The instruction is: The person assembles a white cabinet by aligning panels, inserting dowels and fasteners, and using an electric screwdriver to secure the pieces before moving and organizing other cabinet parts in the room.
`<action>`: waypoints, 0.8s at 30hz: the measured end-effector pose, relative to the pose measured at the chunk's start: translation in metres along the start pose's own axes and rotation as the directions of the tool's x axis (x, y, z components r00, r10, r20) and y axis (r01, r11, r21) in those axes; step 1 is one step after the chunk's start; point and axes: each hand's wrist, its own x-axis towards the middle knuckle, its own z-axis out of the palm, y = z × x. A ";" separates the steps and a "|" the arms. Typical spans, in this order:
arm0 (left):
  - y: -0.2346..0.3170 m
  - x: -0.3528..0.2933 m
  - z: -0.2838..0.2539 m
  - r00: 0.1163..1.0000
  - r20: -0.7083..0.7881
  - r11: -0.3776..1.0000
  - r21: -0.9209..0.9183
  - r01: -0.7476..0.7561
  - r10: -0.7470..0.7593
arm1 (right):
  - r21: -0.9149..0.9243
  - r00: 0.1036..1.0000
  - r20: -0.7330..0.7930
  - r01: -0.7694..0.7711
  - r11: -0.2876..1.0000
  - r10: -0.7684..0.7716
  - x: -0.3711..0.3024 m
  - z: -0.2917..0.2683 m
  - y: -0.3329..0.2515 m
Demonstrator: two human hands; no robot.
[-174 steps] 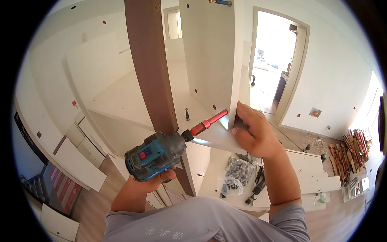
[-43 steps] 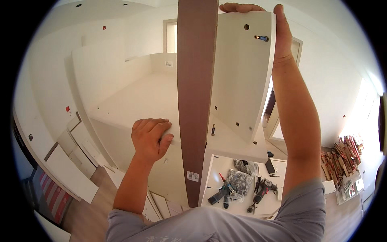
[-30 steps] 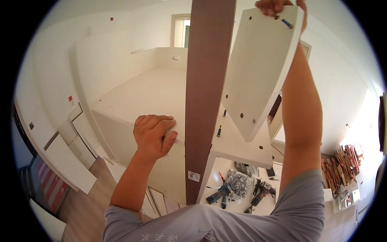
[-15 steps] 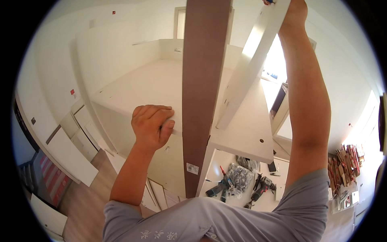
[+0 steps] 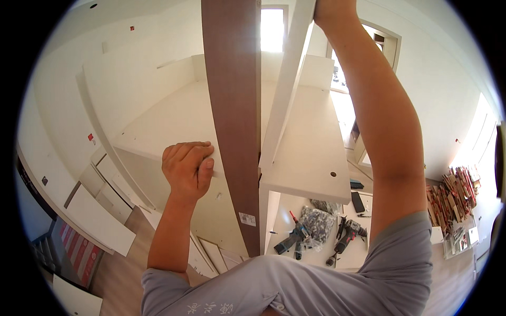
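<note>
From my seat I have the white panel (image 5: pixel 290 71) at the top centre of the frame, seen nearly edge-on and slanting down toward the middle. The right hand (image 5: pixel 337 9) holds it by its upper end, at the frame's top edge; most of the fingers are out of my sight. The panel's lower end comes down over the front of the white shelf (image 5: pixel 311 150), close to the brown board (image 5: pixel 234 105); I cannot tell whether it touches either.

The left hand (image 5: pixel 187 167), left of centre, has its fingers bent and bunched, with the thumb alongside. It lies at the front edge of the cabinet (image 5: pixel 168 118), just left of the brown board, and I cannot tell whether it grips that edge.

The brown board stands upright from the top edge to the lower middle, with a pale label (image 5: pixel 247 219) near its foot. I see one dark hole (image 5: pixel 333 174) near the shelf's right front corner.

Under the shelf, at lower centre, I make out a blue drill (image 5: pixel 298 236) with a red tip, a clear bag (image 5: pixel 316 222) of small parts beside it, and a black drill (image 5: pixel 348 238) to the right. A heap of wood strips (image 5: pixel 453 195) lies at the right of the frame; at lower left I see a red-striped surface (image 5: pixel 79 250).
</note>
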 end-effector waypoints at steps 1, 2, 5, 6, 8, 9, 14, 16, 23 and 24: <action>-0.001 -0.001 -0.002 1.000 0.001 1.000 0.005 0.001 -0.001 | 0.092 0.992 0.033 -0.126 0.988 0.124 -0.007 0.003 -0.022; -0.002 -0.001 -0.005 1.000 0.003 1.000 0.011 0.001 -0.002 | 0.179 0.967 0.078 -0.252 0.951 0.242 -0.014 0.009 -0.037; 0.001 0.000 0.001 1.000 -0.004 1.000 -0.011 -0.004 0.004 | 0.264 0.968 0.201 -0.203 0.943 0.151 -0.022 0.018 -0.030; 0.000 -0.001 0.001 1.000 -0.001 1.000 -0.011 -0.005 0.005 | 0.302 0.962 0.191 -0.245 0.921 0.193 -0.024 0.023 -0.032; -0.002 -0.001 -0.001 1.000 -0.002 1.000 -0.014 -0.002 0.002 | 0.269 0.978 0.057 -0.207 0.941 0.199 -0.032 0.026 -0.037; -0.002 -0.001 0.000 1.000 -0.011 1.000 -0.016 0.004 -0.004 | 0.248 0.982 -0.004 -0.184 0.951 0.191 -0.035 0.028 -0.041; -0.003 -0.001 0.001 1.000 -0.010 0.999 -0.039 -0.005 0.004 | 0.479 0.958 0.176 -0.286 0.830 0.228 -0.032 0.029 -0.027; -0.003 -0.001 -0.002 1.000 0.011 1.000 -0.029 -0.005 0.006 | 0.522 0.944 0.213 -0.327 0.787 0.251 -0.034 0.028 -0.037; 0.000 0.000 -0.006 0.998 0.063 0.999 -0.001 0.032 -0.032 | 0.354 0.991 0.065 -0.129 0.926 0.114 -0.034 0.007 -0.034; 0.000 0.001 -0.007 0.996 0.077 0.999 -0.002 0.041 -0.040 | 0.341 0.993 0.053 -0.121 0.932 0.109 -0.035 0.006 -0.035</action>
